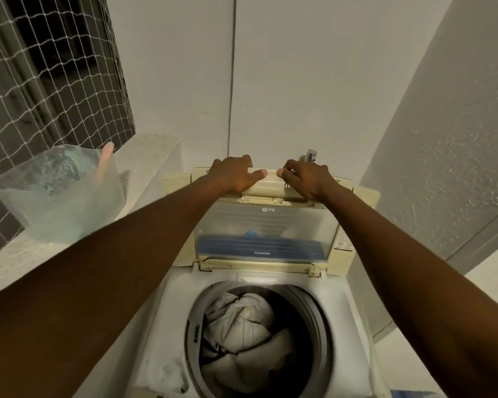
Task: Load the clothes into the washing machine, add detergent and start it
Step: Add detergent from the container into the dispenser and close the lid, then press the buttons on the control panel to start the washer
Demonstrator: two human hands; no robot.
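A white top-loading washing machine [354, 326] stands below me with its drum uncovered. Pale, crumpled clothes [242, 326] lie inside the drum. The folding lid [262, 225], clear plastic with a cream frame, stands raised at the back of the machine. My left hand [233, 175] grips the lid's top edge on the left. My right hand [305, 178] grips the same edge on the right, thumbs almost touching.
A translucent plastic tub [58, 196] with an orange handle sits on the stone ledge [144, 168] at the left. Netting [41, 81] covers the opening behind it. A metal tap [311, 155] pokes out behind the lid. White walls close in behind and right.
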